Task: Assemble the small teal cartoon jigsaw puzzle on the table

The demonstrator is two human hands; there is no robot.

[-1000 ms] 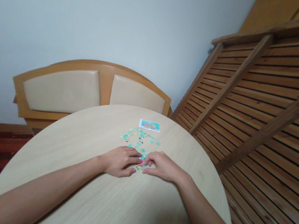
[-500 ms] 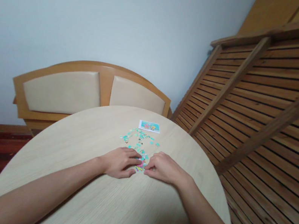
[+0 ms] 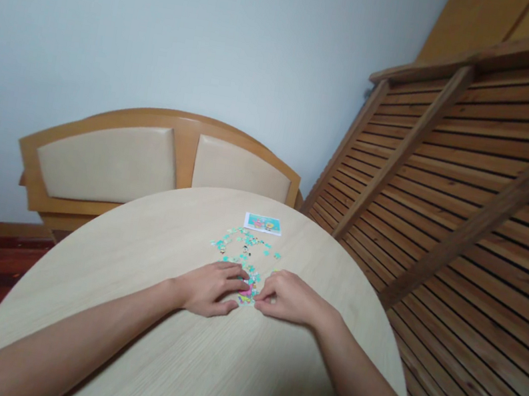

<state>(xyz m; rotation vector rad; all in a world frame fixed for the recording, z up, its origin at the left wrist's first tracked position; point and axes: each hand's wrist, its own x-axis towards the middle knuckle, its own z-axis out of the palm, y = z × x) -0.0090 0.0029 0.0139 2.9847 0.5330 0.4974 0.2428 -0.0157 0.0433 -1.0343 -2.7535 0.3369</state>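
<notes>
A small patch of joined jigsaw pieces (image 3: 247, 293), pink, yellow and teal, lies on the table between my hands. My left hand (image 3: 213, 288) rests flat from the left, its fingers spread and the fingertips over the patch's left side. At the patch's right edge my right hand (image 3: 285, 297) has thumb and index finger pinched together; whatever they hold is too small to make out. Loose teal jigsaw pieces (image 3: 248, 239) lie scattered just beyond the hands. Behind them is a picture card (image 3: 264, 224) showing pink and yellow cartoon figures on teal.
The round pale wooden table (image 3: 157, 356) fills the lower view. Past its far edge stands a wooden headboard (image 3: 184, 151) with cream panels against the wall. A slatted wooden frame (image 3: 445, 208) leans along the right side.
The view has shifted very slightly. Both hands keep nearly the same place and pose at the jigsaw patch.
</notes>
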